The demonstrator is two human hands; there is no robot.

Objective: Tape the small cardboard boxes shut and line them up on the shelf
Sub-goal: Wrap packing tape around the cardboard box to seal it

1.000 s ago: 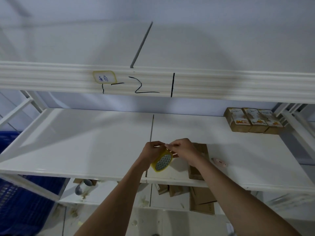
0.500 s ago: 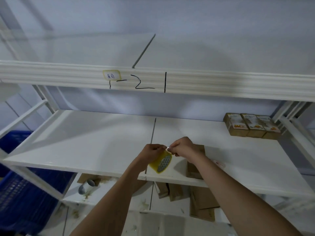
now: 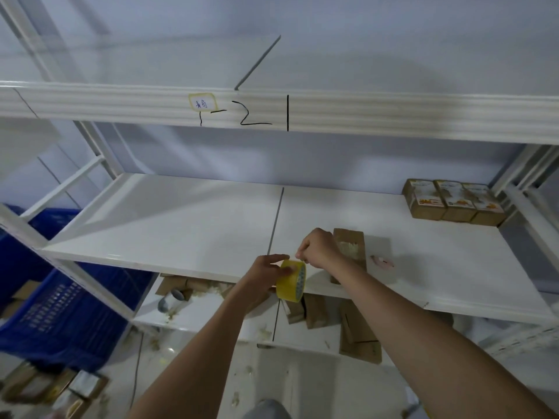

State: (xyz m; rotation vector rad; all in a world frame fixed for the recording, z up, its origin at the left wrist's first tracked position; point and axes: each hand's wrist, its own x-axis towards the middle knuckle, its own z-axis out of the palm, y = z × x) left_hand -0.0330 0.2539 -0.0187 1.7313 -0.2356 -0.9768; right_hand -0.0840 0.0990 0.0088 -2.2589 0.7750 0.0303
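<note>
My left hand (image 3: 266,276) grips a roll of yellow tape (image 3: 291,280) just in front of the white shelf's (image 3: 181,225) front edge. My right hand (image 3: 317,247) pinches at the top of the roll, fingers curled, likely on the tape's free end, which is too thin to see. Right behind my right hand a brown cardboard box (image 3: 349,246) stands on the shelf, partly hidden by my wrist. Three printed cardboard boxes (image 3: 453,204) sit side by side in a row at the shelf's far right back corner.
A small pink object (image 3: 382,262) lies on the shelf right of the box. Several brown boxes (image 3: 357,334) and scraps sit on the lower shelf. A blue crate (image 3: 60,309) stands at the left. An upper shelf rail (image 3: 363,116) with handwritten marks runs overhead.
The view has swung left and down. The tape roll has dropped slightly in my left hand, and my right hand has lifted a little away from it while still pinching.
</note>
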